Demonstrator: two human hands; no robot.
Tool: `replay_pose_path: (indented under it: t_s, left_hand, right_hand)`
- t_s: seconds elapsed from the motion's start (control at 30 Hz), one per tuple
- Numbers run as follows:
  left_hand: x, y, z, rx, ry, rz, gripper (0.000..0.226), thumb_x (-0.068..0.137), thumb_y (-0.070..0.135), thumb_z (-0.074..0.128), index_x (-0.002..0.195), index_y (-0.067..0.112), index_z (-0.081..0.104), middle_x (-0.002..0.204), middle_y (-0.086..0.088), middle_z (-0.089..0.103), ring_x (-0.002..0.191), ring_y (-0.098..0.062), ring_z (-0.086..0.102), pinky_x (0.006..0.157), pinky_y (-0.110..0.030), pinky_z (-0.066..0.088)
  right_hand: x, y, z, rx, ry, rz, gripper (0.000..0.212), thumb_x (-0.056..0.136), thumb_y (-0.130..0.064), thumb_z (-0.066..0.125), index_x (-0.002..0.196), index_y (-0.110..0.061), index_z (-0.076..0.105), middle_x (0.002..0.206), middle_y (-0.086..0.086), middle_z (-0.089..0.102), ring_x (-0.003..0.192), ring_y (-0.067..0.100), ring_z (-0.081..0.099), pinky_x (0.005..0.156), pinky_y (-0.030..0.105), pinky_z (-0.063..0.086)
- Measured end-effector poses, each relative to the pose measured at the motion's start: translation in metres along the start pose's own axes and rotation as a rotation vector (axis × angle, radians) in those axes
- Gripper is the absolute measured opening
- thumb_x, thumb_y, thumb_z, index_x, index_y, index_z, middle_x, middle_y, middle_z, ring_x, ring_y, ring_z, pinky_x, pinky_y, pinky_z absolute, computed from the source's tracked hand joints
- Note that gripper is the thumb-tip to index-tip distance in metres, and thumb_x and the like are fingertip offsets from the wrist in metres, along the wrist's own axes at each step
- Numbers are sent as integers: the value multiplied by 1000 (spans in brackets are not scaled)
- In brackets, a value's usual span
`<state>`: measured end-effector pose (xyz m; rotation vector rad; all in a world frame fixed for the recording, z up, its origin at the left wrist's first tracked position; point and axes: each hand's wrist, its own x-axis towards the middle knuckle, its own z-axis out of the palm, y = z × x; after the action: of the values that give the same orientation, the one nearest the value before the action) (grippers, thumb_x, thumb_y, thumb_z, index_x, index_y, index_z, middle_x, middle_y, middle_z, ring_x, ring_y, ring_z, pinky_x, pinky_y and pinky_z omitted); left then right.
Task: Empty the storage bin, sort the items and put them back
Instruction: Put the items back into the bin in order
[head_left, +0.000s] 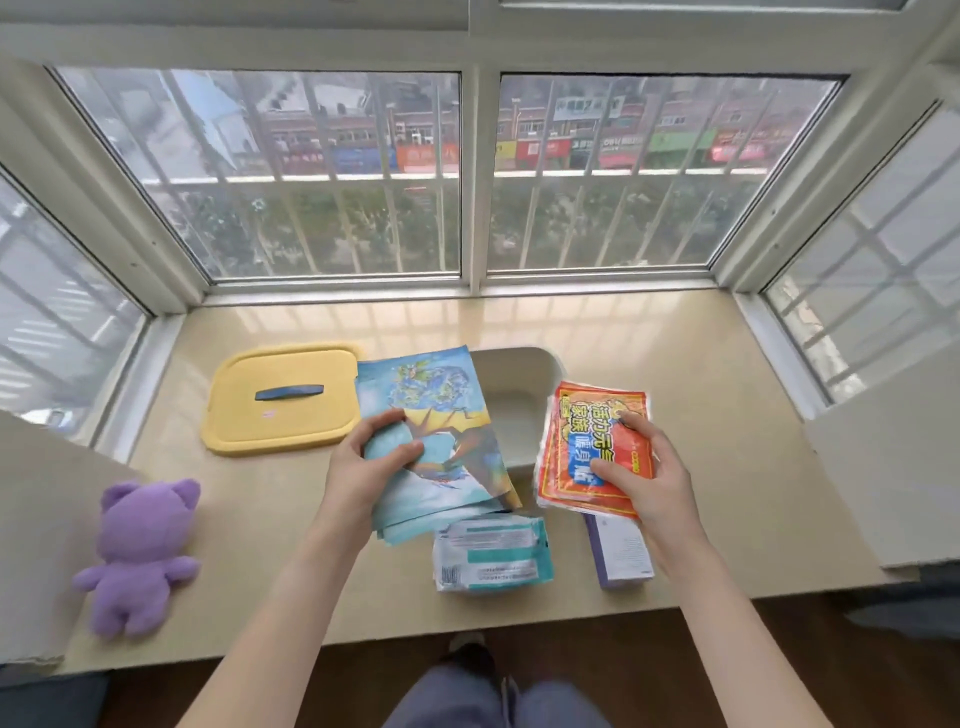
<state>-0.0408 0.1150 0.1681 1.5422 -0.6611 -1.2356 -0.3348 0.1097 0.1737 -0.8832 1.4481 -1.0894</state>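
Forearms (291, 597) reach in: left hand (363, 462) grips blue sachets (441, 415), right hand (644, 478) grips red heat-patch packs (587, 441). White storage bin (519, 361) sits emptied between them, yellow lid (249, 431) off. Sorting looks underway; refilling remains.

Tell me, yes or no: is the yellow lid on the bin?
No, the yellow lid lies flat on the sill, to the left of the open bin.

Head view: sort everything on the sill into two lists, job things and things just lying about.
Job: storage bin, yellow lid, blue packets in left hand, red packets in right hand, teal pack, purple box.
Lying about: purple plush toy, probably.
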Motion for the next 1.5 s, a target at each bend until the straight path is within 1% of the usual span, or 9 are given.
replay_pose_path:
  t_s: [0.17, 0.4, 0.53, 0.63, 0.77, 0.93, 1.03, 1.33, 1.5]
  left_hand:
    - [45, 10, 3, -1, 24, -25, 39, 73, 10, 81, 103, 32, 71, 115, 3, 68, 99, -20, 68, 85, -33, 56]
    - [104, 16, 22, 71, 114, 23, 40, 73, 10, 81, 105, 31, 69, 110, 8, 68, 97, -12, 66, 84, -27, 54]
    - [140, -13, 36, 109, 168, -10, 41, 73, 9, 80, 106, 30, 69, 109, 9, 68, 97, -12, 66, 85, -26, 54]
    - [163, -48, 47, 162, 175, -51, 40, 72, 10, 80, 105, 31, 69, 108, 10, 68, 94, -8, 65, 79, -18, 53]
    - [190, -93, 60, 215, 138, -96, 40, 72, 8, 81, 104, 29, 70, 104, 13, 67, 91, -4, 66, 74, -13, 51]
    - [221, -133, 75, 310, 40, -95, 41, 72, 7, 80, 105, 29, 69, 108, 13, 68, 96, -5, 66, 82, -18, 52]
    - [234, -152, 86, 296, -20, -131, 42, 72, 6, 81, 106, 27, 69, 110, 10, 68, 95, -8, 68, 82, -25, 56]
    - [257, -199, 139, 306, -99, -196, 37, 71, -2, 78, 99, 17, 63, 96, 2, 64, 72, -9, 63, 62, -22, 53]
    - [267, -231, 153, 333, -71, -242, 37, 71, 1, 77, 88, 24, 53, 102, -7, 65, 85, -24, 68, 70, -40, 60]
  right_hand:
    - [51, -15, 22, 17, -43, 26, 60, 75, -2, 80, 122, -34, 61, 122, 1, 63, 105, 21, 68, 73, 39, 61]
    - [135, -16, 45, -16, -147, -33, 61, 77, 0, 78, 125, -32, 59, 126, -1, 62, 107, 17, 67, 77, 36, 60]
    - [184, 23, 52, -87, -189, -11, 62, 75, 4, 78, 122, -33, 59, 124, -9, 62, 105, 10, 66, 73, 24, 57]
    - [210, 61, 55, -165, -194, 25, 62, 76, 2, 79, 121, -35, 58, 122, -12, 60, 104, 6, 65, 70, 21, 57]
    - [235, 103, 54, -245, -193, 32, 63, 76, -1, 79, 123, -35, 57, 127, -7, 57, 106, 8, 64, 74, 23, 59]
    - [259, 122, 45, -233, -167, 5, 63, 76, 0, 79, 123, -35, 57, 122, -17, 61, 102, 1, 65, 73, 22, 58]
    - [269, 124, 34, -197, -162, -7, 63, 75, 1, 80, 122, -35, 58, 123, -13, 63, 102, 4, 66, 71, 20, 57]
    - [280, 132, 5, -137, -127, 0, 65, 75, 2, 79, 125, -32, 58, 125, -7, 64, 107, 13, 67, 77, 29, 59]
    - [283, 141, -1, -98, -124, -3, 66, 74, 5, 79, 126, -28, 58, 127, -4, 64, 109, 17, 66, 85, 37, 58]
